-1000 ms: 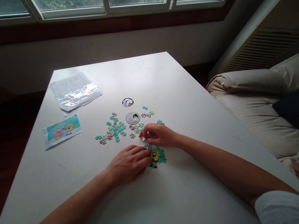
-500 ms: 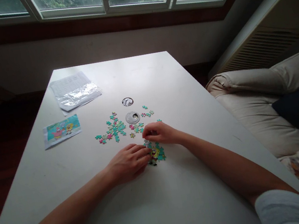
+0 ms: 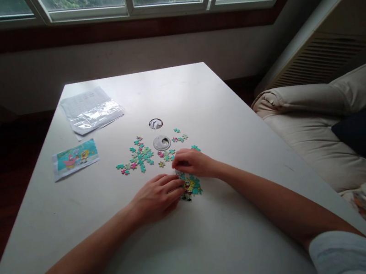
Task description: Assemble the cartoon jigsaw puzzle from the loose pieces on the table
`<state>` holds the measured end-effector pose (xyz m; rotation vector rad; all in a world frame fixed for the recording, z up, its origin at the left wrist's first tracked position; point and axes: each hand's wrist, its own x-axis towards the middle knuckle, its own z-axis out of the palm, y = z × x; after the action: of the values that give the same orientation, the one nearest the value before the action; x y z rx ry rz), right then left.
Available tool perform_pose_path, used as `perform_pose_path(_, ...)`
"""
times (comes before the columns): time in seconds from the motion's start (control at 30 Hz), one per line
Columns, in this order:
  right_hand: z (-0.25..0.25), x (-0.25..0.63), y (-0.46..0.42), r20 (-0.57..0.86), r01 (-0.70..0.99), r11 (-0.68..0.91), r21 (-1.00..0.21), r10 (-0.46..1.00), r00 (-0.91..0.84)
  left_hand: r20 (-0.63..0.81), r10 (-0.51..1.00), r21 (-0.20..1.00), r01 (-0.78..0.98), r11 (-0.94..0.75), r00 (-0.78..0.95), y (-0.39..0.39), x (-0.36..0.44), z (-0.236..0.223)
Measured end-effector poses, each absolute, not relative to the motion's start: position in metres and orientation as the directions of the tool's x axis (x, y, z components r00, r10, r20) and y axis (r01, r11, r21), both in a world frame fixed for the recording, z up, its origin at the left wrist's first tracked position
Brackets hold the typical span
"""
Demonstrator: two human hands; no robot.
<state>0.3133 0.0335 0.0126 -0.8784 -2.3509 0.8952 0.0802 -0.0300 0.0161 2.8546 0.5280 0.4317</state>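
A partly joined jigsaw puzzle (image 3: 188, 185) lies in front of me, with a yellow cartoon figure on a teal ground. My left hand (image 3: 160, 195) rests flat, its fingertips on the puzzle's left side and covering part of it. Over the puzzle's far edge is my right hand (image 3: 193, 160), its fingers curled and thumb and fingertips together. Whatever they pinch is hidden. Loose puzzle pieces (image 3: 142, 155), mostly teal with some pink, spread out beyond my left hand. A few more pieces (image 3: 180, 138) lie farther off, past my right hand.
A printed picture (image 3: 76, 159) of the cartoon figures lies at left on the white table (image 3: 174, 258). Behind it are papers in a clear plastic sleeve (image 3: 94, 111). A round grey cap (image 3: 162, 143) and a round hole (image 3: 156, 123) are mid-table. A sofa (image 3: 294, 138) stands right.
My right hand has shifted slightly left and away from me along the puzzle's far edge. My left hand stays practically where it was on the puzzle.
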Motion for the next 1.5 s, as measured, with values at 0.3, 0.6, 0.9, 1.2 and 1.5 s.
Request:
perform_pose_path(0.3, 0.005, 0.313, 0.034, 0.223, 0.415, 0.656, -0.630, 0.665, -0.713, 0.252, 0.373, 0.244, 0.314, -0.917, 0.893, -0.029, 0.080, 0.015)
perform_pose_path(0.6, 0.015, 0.310, 0.029, 0.137, 0.584, 0.598, -0.549, 0.754, -0.643, 0.238, 0.386, 0.251, 0.327, -0.911, 0.891, -0.030, 0.082, 0.015)
perform_pose_path(0.9, 0.008, 0.317, 0.036, 0.305, 0.593, 0.494, -0.636, 0.866, -0.395, 0.235, 0.387, 0.255, 0.328, -0.910, 0.892, -0.030, 0.080, 0.018)
perform_pose_path(1.2, -0.010, 0.321, 0.053, 0.315, 0.716, 0.584, -0.383, 0.811, -0.494, 0.233, 0.383, 0.269, 0.319, -0.909, 0.894, -0.029, 0.082, 0.016)
perform_pose_path(1.5, -0.004, 0.319, 0.050, 0.288, 0.706, 0.562, -0.432, 0.827, -0.483, 0.240, 0.383, 0.264, 0.320, -0.910, 0.892, -0.029, 0.082, 0.016)
